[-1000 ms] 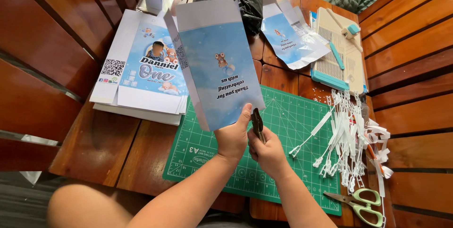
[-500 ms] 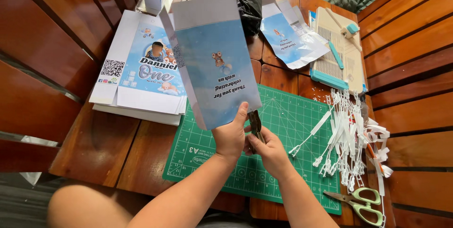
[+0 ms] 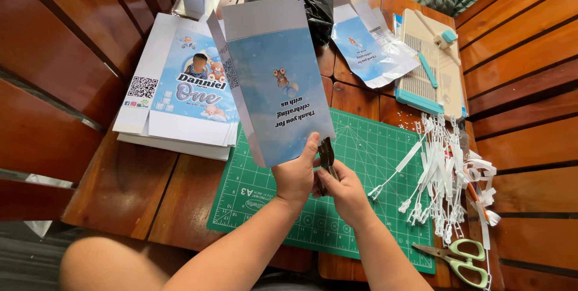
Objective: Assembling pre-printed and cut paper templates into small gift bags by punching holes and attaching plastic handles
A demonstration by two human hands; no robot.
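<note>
The left hand [image 3: 296,178] pinches the bottom edge of a blue printed box [image 3: 274,80], folded flat and held upright over the green mat [image 3: 361,146]. The right hand [image 3: 344,190] is closed around a small dark tool [image 3: 326,157] set right at that same edge — likely a punch or pliers, though its shape is too small to tell.

The box is held by one corner only, so it could swing or sag as the tool bites, and a hole or crimp would land crooked. The thumb sits just beside the tool, close enough to get nipped.

The tool's working end is hidden behind the fingers and the card — whether it already grips the card cannot be told. The scissors [image 3: 460,258] lie at the mat's lower corner, partly under white strips [image 3: 442,176]. A stack of flat prints [image 3: 180,95] lies to the left.
</note>
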